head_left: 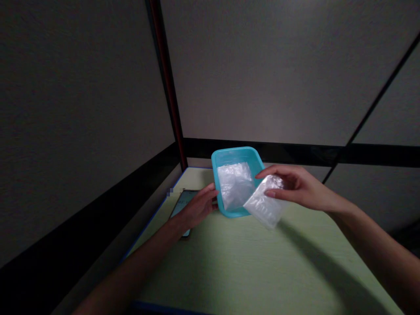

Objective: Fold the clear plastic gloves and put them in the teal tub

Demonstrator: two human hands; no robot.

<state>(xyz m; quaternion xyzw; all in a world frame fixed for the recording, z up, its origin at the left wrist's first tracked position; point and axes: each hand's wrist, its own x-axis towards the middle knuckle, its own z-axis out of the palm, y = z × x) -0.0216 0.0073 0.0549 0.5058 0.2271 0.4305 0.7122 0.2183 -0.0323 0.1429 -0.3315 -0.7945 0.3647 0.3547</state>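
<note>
A light-blue plastic basket (215,175) is tilted toward me above the table, its inside in view. My left hand (204,201) grips it at its left side, with some fingers hidden behind the wall. Inside lies a folded clear plastic bag (234,183); whether it is one or a stack I cannot tell. Between the thumb and fingers of my right hand (292,186) is another folded clear plastic bag (267,205). That bag hangs over the basket's lower right edge and covers part of it.
A phone (185,234) with a lit screen lies on the pale green table (243,267), partly hidden by my left forearm. The table has a blue edge (144,227). Grey panel walls (256,78) with dark strips meet in a corner behind it.
</note>
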